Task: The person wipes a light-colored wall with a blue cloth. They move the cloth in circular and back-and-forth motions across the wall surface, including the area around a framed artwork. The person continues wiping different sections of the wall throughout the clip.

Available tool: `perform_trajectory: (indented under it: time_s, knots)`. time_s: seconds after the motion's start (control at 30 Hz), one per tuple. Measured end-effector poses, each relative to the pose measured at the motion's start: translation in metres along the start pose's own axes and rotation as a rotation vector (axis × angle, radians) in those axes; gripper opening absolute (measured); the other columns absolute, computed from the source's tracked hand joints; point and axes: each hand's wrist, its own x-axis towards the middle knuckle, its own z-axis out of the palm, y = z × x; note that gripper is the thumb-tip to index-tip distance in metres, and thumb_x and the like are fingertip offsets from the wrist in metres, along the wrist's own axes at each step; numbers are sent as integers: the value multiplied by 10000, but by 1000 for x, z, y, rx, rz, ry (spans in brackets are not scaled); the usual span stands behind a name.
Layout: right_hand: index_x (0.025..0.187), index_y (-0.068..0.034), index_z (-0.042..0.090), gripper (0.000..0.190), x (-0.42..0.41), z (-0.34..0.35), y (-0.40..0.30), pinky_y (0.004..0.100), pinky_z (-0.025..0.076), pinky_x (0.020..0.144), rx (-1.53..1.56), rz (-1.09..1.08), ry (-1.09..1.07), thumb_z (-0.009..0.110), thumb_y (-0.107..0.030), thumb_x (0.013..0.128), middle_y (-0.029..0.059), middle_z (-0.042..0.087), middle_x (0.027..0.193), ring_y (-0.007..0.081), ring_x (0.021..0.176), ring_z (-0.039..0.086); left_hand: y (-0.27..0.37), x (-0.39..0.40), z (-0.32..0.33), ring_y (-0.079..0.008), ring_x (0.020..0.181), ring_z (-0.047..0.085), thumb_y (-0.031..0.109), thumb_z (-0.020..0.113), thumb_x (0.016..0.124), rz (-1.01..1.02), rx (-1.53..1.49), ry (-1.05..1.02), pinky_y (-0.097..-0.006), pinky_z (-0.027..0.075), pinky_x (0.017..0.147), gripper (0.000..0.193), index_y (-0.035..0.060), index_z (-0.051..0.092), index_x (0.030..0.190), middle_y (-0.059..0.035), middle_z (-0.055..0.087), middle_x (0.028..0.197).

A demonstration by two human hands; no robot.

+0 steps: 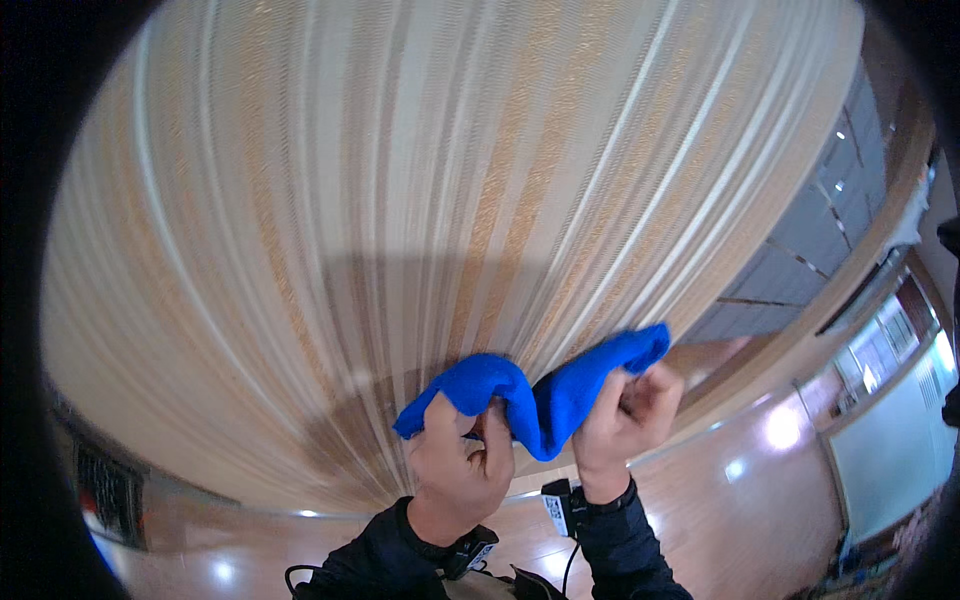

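Observation:
My left hand [469, 461] pinches one end of a blue cloth [551, 405] between thumb and fingers. The other end is gripped by my right hand [634, 420], whose fingers are slightly blurred. Between the two hands the cloth sags in a soft fold. Behind it rises a surface covered in striped wallpaper [420, 187], with beige, white and gold bands. The cloth is close to the lower part of this surface; whether it touches cannot be told. A shadow falls on the stripes just above and left of my hands.
Grey panels [795, 262] with shiny strips adjoin the wallpaper on the right. A glossy light-brown floor [735, 510] reflects lamps. A pale, glassy partition [889, 442] stands at far right. A dark slatted object [109, 487] is at lower left. Small devices with printed codes are strapped to both wrists.

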Motion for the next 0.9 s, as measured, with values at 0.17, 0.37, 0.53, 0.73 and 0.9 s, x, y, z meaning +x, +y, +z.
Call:
perform_trajectory:
  time_s: [0.17,0.37,0.53,0.73,0.9]
  knots:
    - [997,-34,578,149,-7,3,-4,214,315,519,-68,-40,-60,698,40,949,-34,488,755,56,600,417,10,18,-18,-214,536,628,-20,724,900,40,268,33,-318,482,518,192,8,671,1082,-101,644,701]
    - [1266,3,652,321,32,51,-33,301,541,569,79,115,-42,690,14,947,137,735,940,170,662,686,-1,43,-54,-53,649,582,-12,596,1039,-40,155,316,-214,465,589,113,8,623,1147,-6,625,803]
    - [1203,20,692,310,-32,46,-59,378,558,605,93,-7,-344,659,38,895,228,715,955,344,710,712,-21,-3,-83,-61,711,580,-4,562,1056,-146,255,305,-228,487,647,103,13,537,1154,-8,583,848]
    - [1188,20,704,279,-30,55,-57,359,546,605,42,20,-181,641,44,917,191,728,911,272,676,695,-21,3,-102,-114,561,653,11,601,1026,-187,337,184,-283,517,506,183,-5,427,974,-98,663,657]
    - [1178,26,704,272,18,88,-65,352,529,595,136,-110,4,669,46,909,155,688,839,265,644,663,0,47,-95,-87,553,566,16,552,1062,-129,-6,281,-243,452,490,90,6,497,1132,-48,609,745]
